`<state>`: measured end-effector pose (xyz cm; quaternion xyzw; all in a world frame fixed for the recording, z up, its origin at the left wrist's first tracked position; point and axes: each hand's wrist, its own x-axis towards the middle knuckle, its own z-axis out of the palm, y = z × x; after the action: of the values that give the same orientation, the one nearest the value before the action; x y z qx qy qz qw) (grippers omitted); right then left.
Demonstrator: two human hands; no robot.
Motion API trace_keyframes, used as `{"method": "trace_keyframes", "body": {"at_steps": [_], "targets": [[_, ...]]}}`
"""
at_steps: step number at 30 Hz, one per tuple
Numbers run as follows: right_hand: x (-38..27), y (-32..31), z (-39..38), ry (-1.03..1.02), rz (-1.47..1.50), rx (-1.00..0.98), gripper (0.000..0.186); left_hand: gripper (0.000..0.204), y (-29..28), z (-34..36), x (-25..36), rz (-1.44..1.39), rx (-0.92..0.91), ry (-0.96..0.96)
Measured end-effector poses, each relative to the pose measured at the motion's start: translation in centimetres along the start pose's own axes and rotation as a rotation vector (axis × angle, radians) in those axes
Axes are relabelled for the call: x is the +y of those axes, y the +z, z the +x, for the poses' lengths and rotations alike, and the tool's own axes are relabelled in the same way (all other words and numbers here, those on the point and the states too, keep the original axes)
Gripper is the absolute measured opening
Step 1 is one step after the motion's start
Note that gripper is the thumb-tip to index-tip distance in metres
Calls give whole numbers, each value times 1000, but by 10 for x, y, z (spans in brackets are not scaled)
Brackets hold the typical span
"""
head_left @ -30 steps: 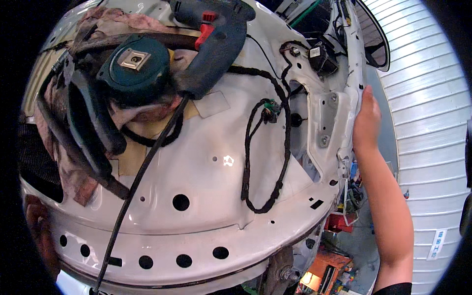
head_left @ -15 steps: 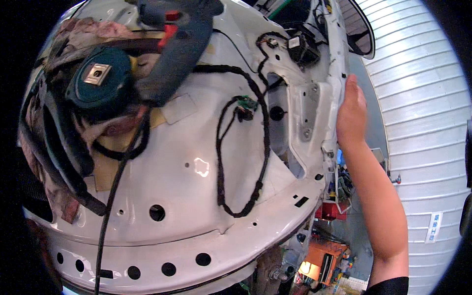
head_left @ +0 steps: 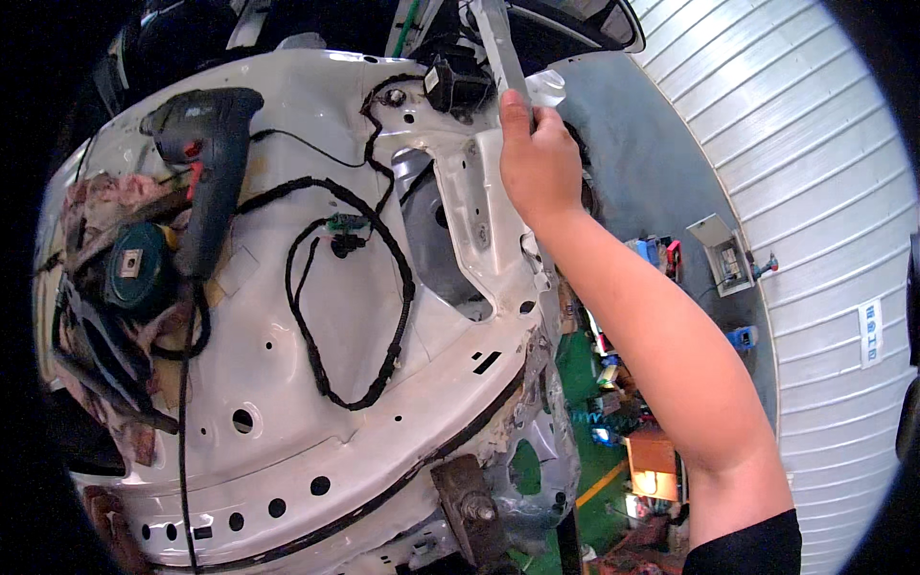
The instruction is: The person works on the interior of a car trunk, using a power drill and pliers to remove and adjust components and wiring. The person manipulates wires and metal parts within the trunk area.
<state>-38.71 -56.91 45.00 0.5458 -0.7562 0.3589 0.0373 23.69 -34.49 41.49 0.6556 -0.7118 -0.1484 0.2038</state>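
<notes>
My right hand (head_left: 542,172) reaches in from the lower right and grips the edge of the white car body frame (head_left: 498,43). Its thumb lies on the near side of the metal, and the other fingers go partly hidden round the far side. Left of the hand is a dented, hole-pierced body panel (head_left: 355,287) with a black wiring harness (head_left: 410,278) looped on it. A black box-shaped part (head_left: 455,84) sits just left of the fingers. My left hand is out of sight.
A dark power drill (head_left: 216,139) with a red trigger lies at the left, beside a dark green tape measure (head_left: 137,268) and a stained cloth (head_left: 115,196). Its cable (head_left: 185,412) hangs forward. Beyond my forearm are an orange cabinet (head_left: 652,460) and a ribbed wall (head_left: 815,220).
The view has shifted, so the panel and drill appear farther left. My right hand has moved up and left along the frame, from lying along its outer side to gripping its edge.
</notes>
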Motion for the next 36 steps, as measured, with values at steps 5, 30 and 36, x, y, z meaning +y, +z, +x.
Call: {"method": "trace_keyframes", "body": {"at_steps": [5, 30, 36], "targets": [[9, 4, 1, 10, -26, 58, 79, 14, 6, -3, -41, -15, -8, -60], [10, 4, 0, -73, -193, 55, 67, 30, 71, 110, 194, -301, 35, 903], [10, 9, 6, -96, -219, 15, 67, 27, 90, 115, 178, -388, -3, 801]]}}
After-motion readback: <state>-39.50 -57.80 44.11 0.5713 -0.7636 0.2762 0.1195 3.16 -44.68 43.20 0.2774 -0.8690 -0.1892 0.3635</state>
